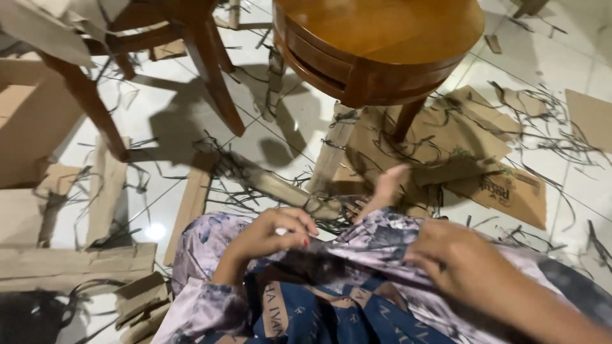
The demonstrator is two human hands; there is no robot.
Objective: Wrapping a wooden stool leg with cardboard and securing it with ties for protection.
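I sit on the floor with patterned purple-grey cloth (357,255) over my lap. My left hand (271,234) rests on my left knee with its fingers curled around a small white thing that I cannot make out. My right hand (456,261) lies on the cloth over my right thigh, fingers bent and pressing the fabric, holding nothing that I can see. My bare foot (387,188) sticks out ahead, resting on flat brown cardboard (459,159). A rolled cardboard tube (280,188) tied with dark strips lies just beyond my left hand.
A round wooden table (376,44) stands straight ahead, a wooden chair (191,38) to its left. Cardboard strips (105,191), folded boards (70,261) and thin dark strips (548,121) are scattered over the white tiled floor (172,108).
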